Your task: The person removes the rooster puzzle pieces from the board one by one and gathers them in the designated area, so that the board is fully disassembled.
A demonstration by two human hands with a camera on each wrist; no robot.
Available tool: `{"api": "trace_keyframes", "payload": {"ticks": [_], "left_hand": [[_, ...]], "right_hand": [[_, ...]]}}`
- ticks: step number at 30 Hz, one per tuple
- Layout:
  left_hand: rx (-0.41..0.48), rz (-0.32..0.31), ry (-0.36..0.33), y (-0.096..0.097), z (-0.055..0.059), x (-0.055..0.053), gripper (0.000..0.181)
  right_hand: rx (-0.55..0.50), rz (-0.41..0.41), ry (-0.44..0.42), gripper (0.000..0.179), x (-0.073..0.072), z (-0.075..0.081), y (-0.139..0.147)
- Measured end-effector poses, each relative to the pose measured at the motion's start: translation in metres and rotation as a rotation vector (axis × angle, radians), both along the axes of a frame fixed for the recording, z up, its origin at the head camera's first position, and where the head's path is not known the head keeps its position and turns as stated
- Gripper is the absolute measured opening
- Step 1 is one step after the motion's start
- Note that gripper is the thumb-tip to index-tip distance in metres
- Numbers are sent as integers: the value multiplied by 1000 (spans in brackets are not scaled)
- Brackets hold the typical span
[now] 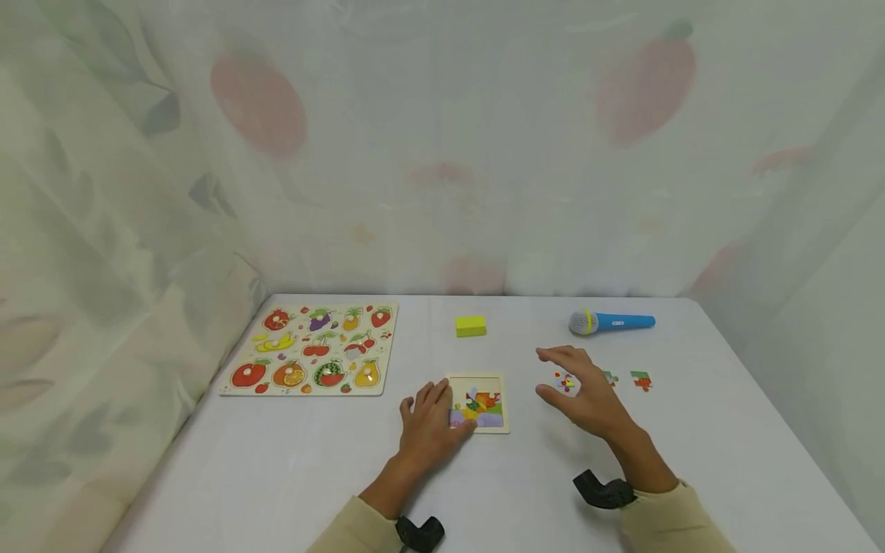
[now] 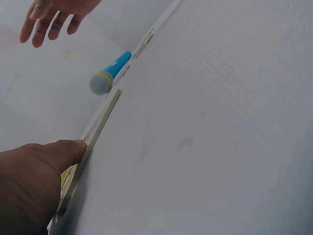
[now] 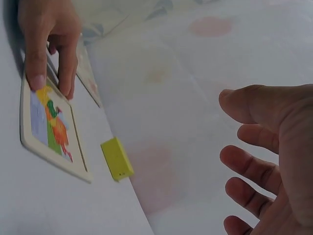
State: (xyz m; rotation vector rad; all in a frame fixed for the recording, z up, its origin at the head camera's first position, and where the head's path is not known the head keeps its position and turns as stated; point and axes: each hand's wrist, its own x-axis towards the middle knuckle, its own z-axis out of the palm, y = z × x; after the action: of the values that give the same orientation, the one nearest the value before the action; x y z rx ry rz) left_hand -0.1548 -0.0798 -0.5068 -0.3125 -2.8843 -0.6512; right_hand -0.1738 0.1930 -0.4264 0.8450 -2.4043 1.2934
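A small square jigsaw puzzle (image 1: 490,418) in a pale wooden frame lies on the table, its picture partly filled and its upper part bare. My left hand (image 1: 430,430) rests on the left side of that frame, thumb on the lower edge and fingers along the left edge. My right hand (image 1: 588,397) hovers to the right of the puzzle with thumb and fingers spread apart, holding nothing. Beneath and beyond it lie loose puzzle pieces: one with red and blue patches (image 1: 565,382), one partly hidden behind the hand (image 1: 610,378), and a green-and-orange one (image 1: 641,381).
A fruit peg board (image 1: 311,349) lies at the back left of the white table (image 1: 276,476). Near the back middle sits a yellow block (image 1: 471,326). A blue toy microphone (image 1: 615,322) lies at the back right. Patterned curtains (image 1: 442,153) stand behind and to the left.
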Motion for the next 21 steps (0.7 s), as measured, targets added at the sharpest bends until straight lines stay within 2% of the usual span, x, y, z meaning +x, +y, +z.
{"api": "trace_keyframes", "payload": {"ticks": [9,15,21], "left_hand": [[7,-1,16,0,-4,-1,75],[1,-3,14,0,-5,-1,76],[-15,-1,12,-1,-4,-2,77]], "right_hand": [[-12,35,8,52,-8,-4,-27],[-16,48,9,52,-14,-13,-44],[-25,48,-40,51,-19,-24,-62]]}}
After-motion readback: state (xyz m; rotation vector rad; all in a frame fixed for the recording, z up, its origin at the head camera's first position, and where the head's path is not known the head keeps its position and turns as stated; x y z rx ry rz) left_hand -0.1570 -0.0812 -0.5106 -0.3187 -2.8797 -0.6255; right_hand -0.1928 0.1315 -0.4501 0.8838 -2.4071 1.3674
